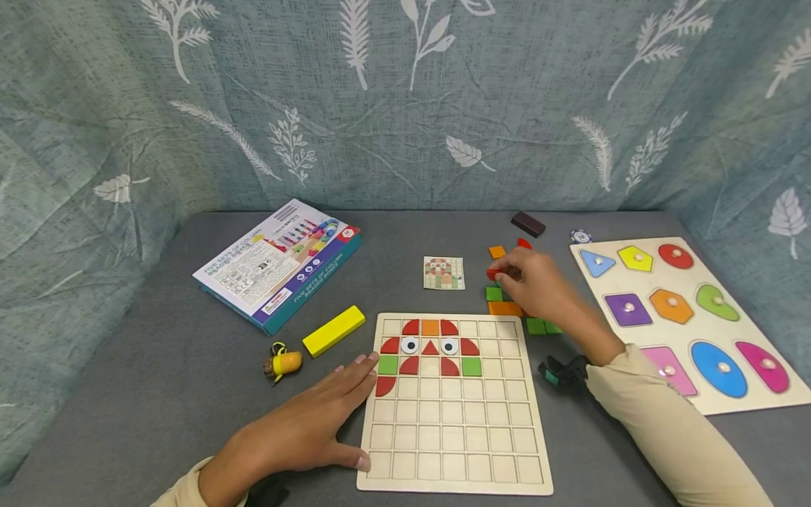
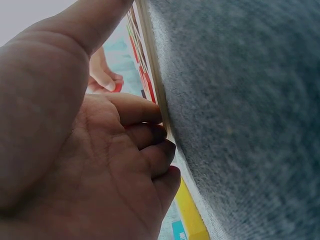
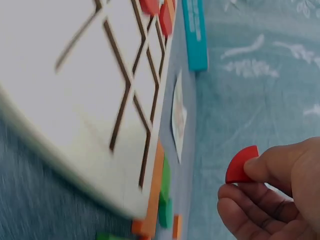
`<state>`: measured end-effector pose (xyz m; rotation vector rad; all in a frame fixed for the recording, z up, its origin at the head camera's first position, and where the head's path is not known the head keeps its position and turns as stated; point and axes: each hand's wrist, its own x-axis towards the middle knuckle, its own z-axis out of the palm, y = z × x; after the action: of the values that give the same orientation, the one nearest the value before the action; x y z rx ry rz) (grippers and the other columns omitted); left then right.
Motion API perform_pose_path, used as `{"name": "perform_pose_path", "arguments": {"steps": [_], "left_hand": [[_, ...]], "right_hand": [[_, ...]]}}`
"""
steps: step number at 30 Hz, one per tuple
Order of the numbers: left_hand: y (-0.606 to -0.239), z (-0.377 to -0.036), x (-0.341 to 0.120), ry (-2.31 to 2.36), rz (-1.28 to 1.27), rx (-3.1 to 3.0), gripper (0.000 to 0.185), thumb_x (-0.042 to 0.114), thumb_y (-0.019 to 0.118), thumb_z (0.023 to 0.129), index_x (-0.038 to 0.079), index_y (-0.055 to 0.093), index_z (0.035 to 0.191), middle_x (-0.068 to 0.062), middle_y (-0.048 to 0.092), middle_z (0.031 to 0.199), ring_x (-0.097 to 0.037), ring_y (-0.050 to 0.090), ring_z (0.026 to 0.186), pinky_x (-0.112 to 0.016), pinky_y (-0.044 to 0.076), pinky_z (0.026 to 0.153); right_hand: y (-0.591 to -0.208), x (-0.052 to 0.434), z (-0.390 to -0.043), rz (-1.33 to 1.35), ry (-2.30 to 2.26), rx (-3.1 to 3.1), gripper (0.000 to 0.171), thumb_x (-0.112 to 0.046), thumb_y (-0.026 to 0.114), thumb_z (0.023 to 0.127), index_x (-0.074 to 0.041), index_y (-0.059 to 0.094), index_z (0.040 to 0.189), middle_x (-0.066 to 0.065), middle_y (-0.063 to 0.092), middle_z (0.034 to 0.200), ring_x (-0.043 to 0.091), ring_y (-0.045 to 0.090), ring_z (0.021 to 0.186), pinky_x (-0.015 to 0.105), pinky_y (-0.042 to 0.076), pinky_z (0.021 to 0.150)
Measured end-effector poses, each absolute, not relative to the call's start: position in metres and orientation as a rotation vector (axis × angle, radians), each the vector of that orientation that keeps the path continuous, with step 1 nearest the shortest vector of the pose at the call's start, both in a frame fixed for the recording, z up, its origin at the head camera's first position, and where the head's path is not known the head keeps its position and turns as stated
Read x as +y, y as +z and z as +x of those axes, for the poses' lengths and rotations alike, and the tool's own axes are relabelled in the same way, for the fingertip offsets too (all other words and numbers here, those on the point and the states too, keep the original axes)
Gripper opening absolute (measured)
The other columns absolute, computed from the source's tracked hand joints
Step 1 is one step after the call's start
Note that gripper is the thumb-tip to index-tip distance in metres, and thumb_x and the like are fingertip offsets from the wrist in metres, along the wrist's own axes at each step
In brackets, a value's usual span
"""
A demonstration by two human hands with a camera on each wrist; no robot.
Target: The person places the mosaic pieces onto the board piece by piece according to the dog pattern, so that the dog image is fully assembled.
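Note:
A wooden grid board (image 1: pixel 453 436) lies on the grey table, its top rows partly filled with red, orange and green tiles and two eye tiles. My left hand (image 1: pixel 317 415) lies flat on the table, fingers straight against the board's left edge (image 2: pixel 160 107). Beyond the board's far right corner, my right hand (image 1: pixel 529 282) pinches a red quarter-round tile (image 3: pixel 240 162) between thumb and fingers, above a loose pile of green and orange tiles (image 1: pixel 507 303). A small pattern card (image 1: pixel 443 272) lies behind the board.
A boxed game (image 1: pixel 279 264) sits at the left, with a yellow block (image 1: pixel 334 330) and a small toy figure (image 1: pixel 281 363) near it. A shape puzzle board (image 1: pixel 690 317) fills the right side. A dark block (image 1: pixel 528 224) lies at the back. A leaf-patterned cloth hangs behind.

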<state>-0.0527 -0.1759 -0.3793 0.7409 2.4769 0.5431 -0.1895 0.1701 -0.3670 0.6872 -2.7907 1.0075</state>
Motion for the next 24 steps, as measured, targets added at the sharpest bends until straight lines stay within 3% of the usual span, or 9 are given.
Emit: {"name": "perform_pose_path", "arguments": {"steps": [10,16,24], "left_hand": [[-0.379,-0.052,-0.176,0.535,0.747,2.476,0.111,0.062,0.074,0.072,0.010,0.022,0.155,0.003,0.003,0.163,-0.022,0.006,0.147,-0.048,0.014,0.116],[-0.380,-0.052,-0.176,0.542,0.751,2.468,0.111,0.063,0.073,0.072,0.011,0.022,0.155,0.003,0.003,0.163,-0.023,0.006,0.147,-0.049,0.014,0.116],[-0.380,-0.053,-0.177,0.539,0.753,2.470,0.112,0.065,0.072,0.072,0.010,0.021,0.156,0.003,0.002,0.163,-0.021,0.005,0.147,-0.048,0.013,0.116]], "right_hand": [[-0.364,0.138,-0.172,0.933,1.115,-2.751,0.016,-0.001,0.063,0.093,0.000,0.071,0.108,0.004,0.065,0.097,0.017,0.059,0.084,0.032,0.052,0.073],[-0.364,0.122,-0.166,1.034,1.169,-2.722,0.014,0.001,0.063,0.091,-0.004,0.072,0.101,0.004,0.065,0.093,0.012,0.058,0.077,0.027,0.052,0.067],[-0.365,0.099,-0.156,1.154,1.199,-2.746,0.017,0.002,0.062,0.092,-0.003,0.070,0.106,0.003,0.064,0.092,0.011,0.055,0.077,0.025,0.051,0.067]]}}
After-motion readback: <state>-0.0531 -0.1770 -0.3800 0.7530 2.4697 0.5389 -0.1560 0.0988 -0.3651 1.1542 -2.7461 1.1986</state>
